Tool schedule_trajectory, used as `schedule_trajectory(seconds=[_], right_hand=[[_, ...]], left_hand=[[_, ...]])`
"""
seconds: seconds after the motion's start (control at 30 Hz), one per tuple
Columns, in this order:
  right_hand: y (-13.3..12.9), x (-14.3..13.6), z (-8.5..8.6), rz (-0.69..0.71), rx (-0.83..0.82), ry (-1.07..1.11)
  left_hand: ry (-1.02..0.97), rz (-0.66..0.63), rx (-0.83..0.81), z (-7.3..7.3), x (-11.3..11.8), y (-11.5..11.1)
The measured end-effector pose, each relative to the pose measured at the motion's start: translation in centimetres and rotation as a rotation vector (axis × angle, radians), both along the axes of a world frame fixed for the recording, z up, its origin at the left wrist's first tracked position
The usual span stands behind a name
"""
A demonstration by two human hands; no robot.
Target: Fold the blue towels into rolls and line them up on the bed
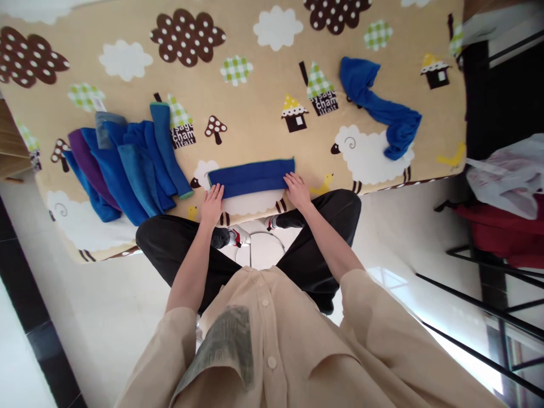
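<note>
A dark blue cloth (pixel 254 178), folded into a long flat strip, lies near the front edge of the patterned covering. My left hand (pixel 213 205) rests at its left end, fingertips on the cloth's lower corner. At the right end my right hand (pixel 297 191) touches the cloth, its fingers spread and lying flat. Neither hand grips anything. To the left lies a row of folded blue cloths (pixel 123 170) with a purple one (pixel 88 161) among them. A crumpled blue cloth (pixel 378 107) lies loosely twisted on the right.
The beige printed covering (pixel 250 130) spreads over a broad surface before me, its front edge close to my knees. Beyond its right side are a white plastic bag (pixel 510 175), red fabric (pixel 501 235) and a black metal rack (pixel 480 303).
</note>
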State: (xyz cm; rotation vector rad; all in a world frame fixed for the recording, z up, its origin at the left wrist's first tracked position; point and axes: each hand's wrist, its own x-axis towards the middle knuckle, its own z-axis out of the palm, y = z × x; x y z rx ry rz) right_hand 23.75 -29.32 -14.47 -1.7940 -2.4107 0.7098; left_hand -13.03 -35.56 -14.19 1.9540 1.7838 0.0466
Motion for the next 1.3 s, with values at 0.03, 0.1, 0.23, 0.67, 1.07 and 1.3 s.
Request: schedule_trajectory(seconds=[0.03, 0.1, 0.23, 0.67, 1.07, 1.3], right_hand=[[0.5, 0.0, 0.1, 0.020, -0.010, -0.016], [1.5, 0.3, 0.2, 0.051, -0.031, -0.042], [3.1, 1.1, 0.8, 0.107, -0.062, -0.067], [3.0, 4.5, 0.5, -0.076, -0.326, 0.194], [3.6, 4.0, -3.9, -0.487, -0.232, 0.510], [3.8, 3.3, -4.1, -0.506, -0.153, 0.364]], left_hand=[[0.026, -0.018, -0.008, 0.1, -0.1, 0.3], [0.058, -0.049, -0.019, 0.3, -0.3, 1.1], [0.055, -0.074, -0.033, 0.6, -1.1, 2.3], [-0.226, 0.096, -0.208, 0.7, -3.9, 0.9], [-0.358, 0.586, -0.123, -2.7, -4.3, 2.3], [-0.296, 0.600, -0.115, -2.6, -3.8, 2.3]])
